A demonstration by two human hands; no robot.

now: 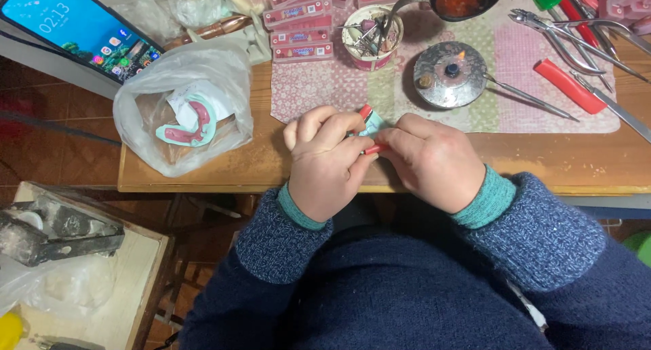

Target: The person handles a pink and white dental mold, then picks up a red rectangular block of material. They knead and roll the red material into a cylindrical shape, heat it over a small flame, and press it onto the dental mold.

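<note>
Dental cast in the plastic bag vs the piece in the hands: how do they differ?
The cast in the bag lies untouched and almost fully visible; the held piece is gripped by the left hand and right hand, mostly hidden. The bagged one looks bigger. Both are pale teal with pink-red parts.

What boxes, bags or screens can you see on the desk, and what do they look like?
Black smartphone with a lit blue screen: top left corner, tilted.
Clear crumpled plastic bag holding a teal-and-pink dental cast: left on the wooden desk.
Flat pink rectangular packets with printed labels: stacked at top centre.
Round pink-and-white tub of small metal tools: beside the packets.
</note>
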